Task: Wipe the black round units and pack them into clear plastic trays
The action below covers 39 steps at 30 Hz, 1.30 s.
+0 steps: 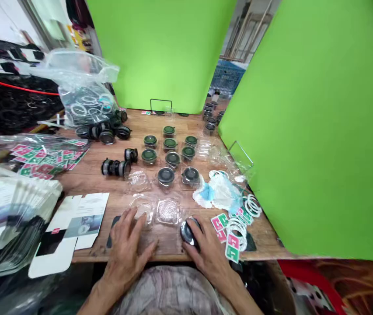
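My left hand lies spread on the wooden table, its fingertips at the edge of a round clear plastic blister. My right hand is curled over a dark round filter cartridge, which it grips. Between my hands sits a square clear blister tray. Farther up stand several round cartridges with green tops, and two with grey-black faces stand closer. Several black cartridges lie on their sides.
To my right lie white rings, pink-and-green stickers and blue-white crumpled wrapping. Printed cards and stacked sleeves lie left. A plastic bag of rings sits behind. Green screens stand along the right and back.
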{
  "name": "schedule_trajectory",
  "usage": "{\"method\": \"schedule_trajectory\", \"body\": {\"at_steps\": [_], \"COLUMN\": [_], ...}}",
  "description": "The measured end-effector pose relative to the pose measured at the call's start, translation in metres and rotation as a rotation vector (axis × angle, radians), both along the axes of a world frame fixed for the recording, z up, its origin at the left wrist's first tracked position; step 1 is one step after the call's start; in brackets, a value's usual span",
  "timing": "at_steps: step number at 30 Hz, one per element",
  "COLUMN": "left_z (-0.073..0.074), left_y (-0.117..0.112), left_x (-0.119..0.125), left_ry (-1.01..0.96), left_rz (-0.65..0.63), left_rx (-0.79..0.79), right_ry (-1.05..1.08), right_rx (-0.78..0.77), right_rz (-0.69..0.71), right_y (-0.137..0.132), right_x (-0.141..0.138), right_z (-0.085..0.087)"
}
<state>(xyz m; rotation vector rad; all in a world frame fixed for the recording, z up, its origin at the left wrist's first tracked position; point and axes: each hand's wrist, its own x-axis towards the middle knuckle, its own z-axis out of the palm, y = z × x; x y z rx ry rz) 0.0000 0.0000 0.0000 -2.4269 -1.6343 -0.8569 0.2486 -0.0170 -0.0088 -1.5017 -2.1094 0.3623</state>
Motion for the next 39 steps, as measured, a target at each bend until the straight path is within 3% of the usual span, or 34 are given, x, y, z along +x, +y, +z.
{"method": "schedule_trajectory", "body": {"at_steps": [4,9,11,13,17,21,25,29,32,34,37,39], "left_z": [0.018,0.021,0.021,0.023,0.02,0.004,-0.004,0.009,0.022,0.026,0.019,0.008], "left_y": [0.02,0.028,0.028,0.028,0.026,0.025,0.019,0.005,0.005,0.014,0.033,0.042], "left_x": [0.016,0.058,0.068,0.071,0.073,0.078,0.075,0.061,0.042,0.026,0.003,-0.009], "left_ry": [0.064,-0.19,-0.262,-0.462,-1.078,-1.144,-1.026,-0.792,-0.354,-0.04,0.254,0.313], "left_rz": [0.016,-0.255,-0.288,-0.236,-0.028,0.08,0.136,0.037,-0.016,0.1,0.286,0.31], "left_rx": [0.037,-0.298,-0.332,-0.418,-0.806,-0.89,-0.771,-0.544,-0.2,-0.053,-0.093,-0.143], "right_ry": [0.218,0.428,0.51,0.597,0.643,0.388,0.025,-0.159,-0.168,-0.11,-0.015,-0.057], "right_rx": [0.086,0.085,0.074,0.097,0.174,0.18,0.199,0.149,0.078,0.058,0.143,0.245], "right_rz": [-0.093,-0.166,-0.217,-0.299,-0.44,-0.233,0.022,0.111,0.089,0.07,0.046,-0.04], "right_y": [0.017,0.033,0.033,0.029,0.023,0.025,0.022,0.017,0.024,0.037,0.066,0.087], "right_x": [0.001,-0.007,-0.006,0.0,0.011,-0.003,-0.025,-0.028,-0.029,-0.033,-0.029,-0.011], "right_z": [0.029,0.05,0.051,0.051,0.053,0.045,0.02,0.005,0.008,0.014,0.028,0.041]}}
